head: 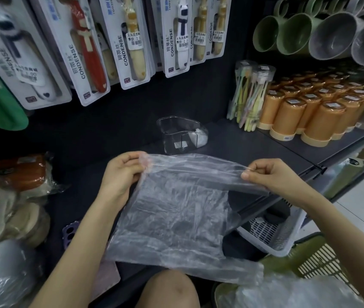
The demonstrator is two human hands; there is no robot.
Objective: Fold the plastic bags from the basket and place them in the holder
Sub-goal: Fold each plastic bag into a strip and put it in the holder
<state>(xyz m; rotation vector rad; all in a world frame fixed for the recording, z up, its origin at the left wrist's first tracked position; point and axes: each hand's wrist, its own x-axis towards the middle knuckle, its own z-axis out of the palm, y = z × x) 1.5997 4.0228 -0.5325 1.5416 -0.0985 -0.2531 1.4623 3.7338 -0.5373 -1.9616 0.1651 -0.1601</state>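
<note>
Basket (316, 263), under our right hand (267, 174): crumpled bags (287, 292) remain. One plastic bag (176, 214), unfolded, pinched taut between right and left hand (123, 172). Holder (181, 134), beyond them: we judge it barely filled.

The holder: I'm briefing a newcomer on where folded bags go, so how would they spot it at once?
Look at the dark shelf under the hanging toothbrush packs. Beyond the stretched plastic bag, left of the orange cups, stands the holder. It is a clear, open-topped bin standing apart from the packed goods.
</note>
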